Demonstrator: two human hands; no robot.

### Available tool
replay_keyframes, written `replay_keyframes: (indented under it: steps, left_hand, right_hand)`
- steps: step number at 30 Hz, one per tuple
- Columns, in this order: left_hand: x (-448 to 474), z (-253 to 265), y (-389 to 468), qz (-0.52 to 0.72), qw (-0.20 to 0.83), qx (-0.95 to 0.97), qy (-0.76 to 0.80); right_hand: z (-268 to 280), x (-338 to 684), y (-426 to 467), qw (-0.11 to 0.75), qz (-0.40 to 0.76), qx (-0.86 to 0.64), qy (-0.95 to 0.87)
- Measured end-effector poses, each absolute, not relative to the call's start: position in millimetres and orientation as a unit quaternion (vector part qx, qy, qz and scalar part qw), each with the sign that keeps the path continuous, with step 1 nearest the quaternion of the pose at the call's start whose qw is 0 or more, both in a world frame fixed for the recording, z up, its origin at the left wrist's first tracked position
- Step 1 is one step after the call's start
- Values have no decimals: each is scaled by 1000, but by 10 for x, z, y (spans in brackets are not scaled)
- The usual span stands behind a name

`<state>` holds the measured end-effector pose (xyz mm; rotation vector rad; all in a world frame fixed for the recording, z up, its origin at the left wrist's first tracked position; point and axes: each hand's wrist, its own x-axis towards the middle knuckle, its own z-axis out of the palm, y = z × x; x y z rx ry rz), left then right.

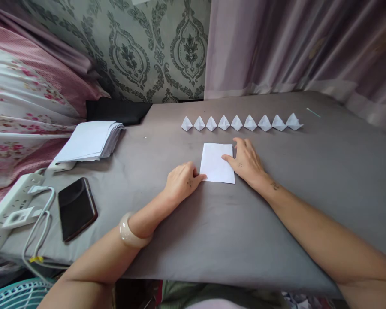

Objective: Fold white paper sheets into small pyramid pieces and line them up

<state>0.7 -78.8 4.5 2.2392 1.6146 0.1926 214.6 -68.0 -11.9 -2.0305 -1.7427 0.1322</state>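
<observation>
A square white sheet of paper (216, 165) lies flat on the grey cloth in front of me. My left hand (182, 180) is at its lower left corner, fingers curled under and thumb on the paper's edge; the curled fingertips are hidden. On the right side, my right hand (246, 161) rests with its thumb on the sheet and its other fingers stretched out beside the right edge, apart from the thumb. Beyond the sheet stands a row of several small folded white paper shapes (224, 123), pointed at the top.
At the left are a stack of white paper (86, 139), a black phone (77, 209), a white power strip (11, 214) with cables, and a black flat item (119, 110). A thin stick (313, 112) lies at the far right. Curtains (276, 47) hang behind the cloth-covered surface (309, 171).
</observation>
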Motion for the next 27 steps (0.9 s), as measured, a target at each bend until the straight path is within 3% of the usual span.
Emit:
replay_keyframes:
  steps: [5, 10, 18, 27]
  left_hand:
    - [63, 88, -866, 83, 82, 889, 443]
    - [202, 107, -1045, -5, 6, 923, 384]
    - [310, -79, -1355, 40, -96, 913, 394]
    - [325, -121, -1370, 45, -108, 908, 403]
  right_hand:
    - [-207, 2106, -653, 262, 2, -609, -749]
    - [-163, 2064, -639, 158, 47, -534, -829]
    - [203, 1793, -984, -65, -13, -521, -851]
    - [236, 1740, -1047, -104, -11, -523, -846]
